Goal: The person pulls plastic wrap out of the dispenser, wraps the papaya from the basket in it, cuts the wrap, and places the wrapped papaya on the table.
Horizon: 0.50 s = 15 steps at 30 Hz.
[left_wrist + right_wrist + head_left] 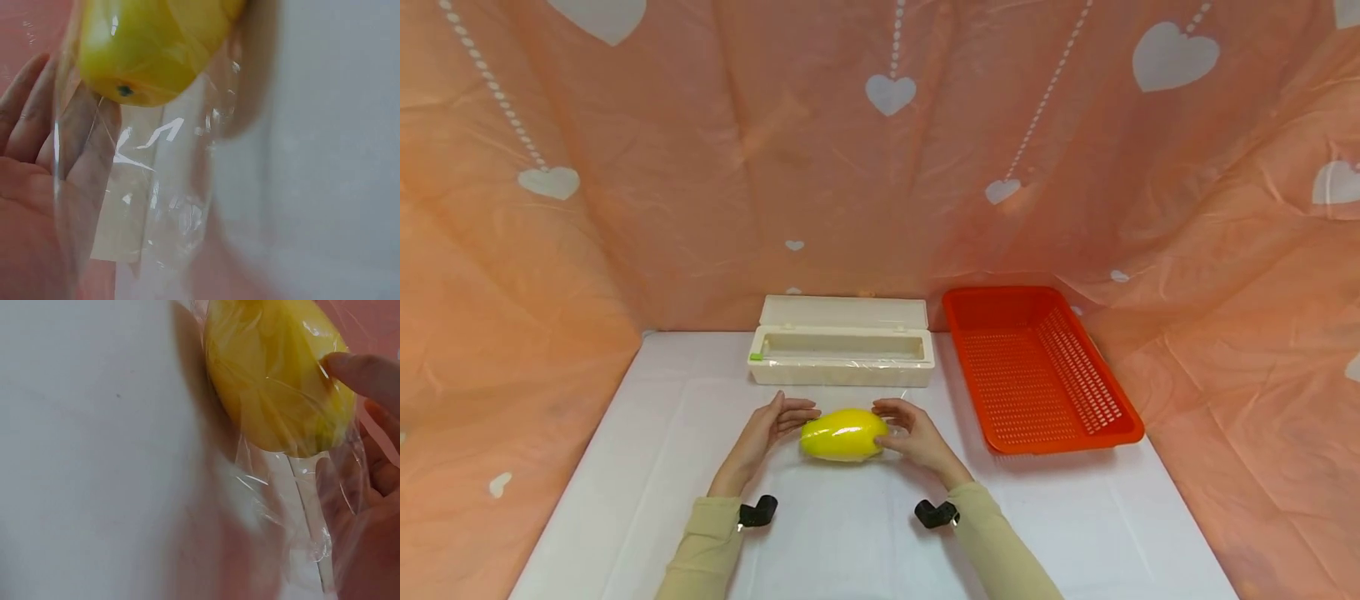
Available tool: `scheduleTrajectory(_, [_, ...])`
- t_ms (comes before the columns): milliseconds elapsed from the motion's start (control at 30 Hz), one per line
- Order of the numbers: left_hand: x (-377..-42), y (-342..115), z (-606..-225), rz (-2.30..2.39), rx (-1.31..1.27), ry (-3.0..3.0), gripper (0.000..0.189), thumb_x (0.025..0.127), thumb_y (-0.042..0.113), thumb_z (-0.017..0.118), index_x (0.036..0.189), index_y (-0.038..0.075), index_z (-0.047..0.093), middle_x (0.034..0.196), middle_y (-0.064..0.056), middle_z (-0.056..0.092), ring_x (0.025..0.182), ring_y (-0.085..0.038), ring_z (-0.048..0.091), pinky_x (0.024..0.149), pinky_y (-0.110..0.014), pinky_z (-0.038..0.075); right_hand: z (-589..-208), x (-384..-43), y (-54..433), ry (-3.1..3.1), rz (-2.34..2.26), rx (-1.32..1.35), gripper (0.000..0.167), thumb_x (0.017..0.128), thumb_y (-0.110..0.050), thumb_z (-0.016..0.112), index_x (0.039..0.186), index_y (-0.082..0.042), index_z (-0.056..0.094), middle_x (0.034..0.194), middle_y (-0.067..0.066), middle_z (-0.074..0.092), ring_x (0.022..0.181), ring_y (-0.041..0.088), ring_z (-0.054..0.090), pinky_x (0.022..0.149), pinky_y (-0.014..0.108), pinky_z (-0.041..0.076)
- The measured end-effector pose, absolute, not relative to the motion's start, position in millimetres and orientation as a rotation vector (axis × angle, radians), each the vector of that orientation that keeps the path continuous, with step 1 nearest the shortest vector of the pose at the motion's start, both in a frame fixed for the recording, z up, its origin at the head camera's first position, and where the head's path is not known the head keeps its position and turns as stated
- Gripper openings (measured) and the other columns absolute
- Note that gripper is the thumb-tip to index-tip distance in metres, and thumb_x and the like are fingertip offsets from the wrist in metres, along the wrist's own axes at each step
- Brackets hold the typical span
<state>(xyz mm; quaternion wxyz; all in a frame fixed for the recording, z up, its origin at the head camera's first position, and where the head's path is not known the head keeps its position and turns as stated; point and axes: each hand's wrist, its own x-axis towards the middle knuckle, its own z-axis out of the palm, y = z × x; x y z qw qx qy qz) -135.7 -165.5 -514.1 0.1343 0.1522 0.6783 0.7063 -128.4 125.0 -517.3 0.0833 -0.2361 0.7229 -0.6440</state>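
Note:
A yellow papaya-like fruit (844, 434), wrapped in clear plastic film, lies sideways on the white table between the two hands. My left hand (771, 425) is beside its left end, with fingers extended and cupped toward it. In the left wrist view, loose film (169, 187) hangs off the fruit's end and passes in front of the fingers (84, 137). At the other end, my right hand (913, 433) touches the wrapped fruit with its thumb while the fingers bend loosely behind. More loose film (300, 500) trails near the palm in the right wrist view.
Behind the fruit stands a white cling film dispenser (842, 372) with its lid raised and a green slider at left. A red plastic basket (981, 392) sits at the back right. An orange curtain with white hearts surrounds the table (625, 467).

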Motion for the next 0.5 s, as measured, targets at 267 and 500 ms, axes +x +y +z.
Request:
scheduleTrajectory(267, [-136.6,-169.1,-520.7,2.074,0.442,1.881,0.066,0.106,0.040,0.024,0.131,-0.020,0.040,0.126,-0.037,0.049,0.118,-0.045,0.049,0.104,-0.040,0.039,-516.8,-126.7,126.0,2.190,-1.862,-0.671,0.053,0.080,0.007,0.072,0.127,0.015,0.048,0.126,0.031,0.053,0.118,0.042,0.049,0.104,0.055,0.036])
scheduleTrajectory(500, [-140.4,-173.0,-522.8,2.069,0.395,1.831,0.061,0.107,0.035,0.026,0.134,-0.018,0.037,0.128,-0.039,0.046,0.119,-0.041,0.051,0.105,-0.042,0.038,-517.4,-130.0,126.9,2.224,-1.829,-0.648,0.052,0.081,0.003,0.073,0.127,0.012,0.050,0.127,0.027,0.054,0.119,0.039,0.050,0.105,0.051,0.036])
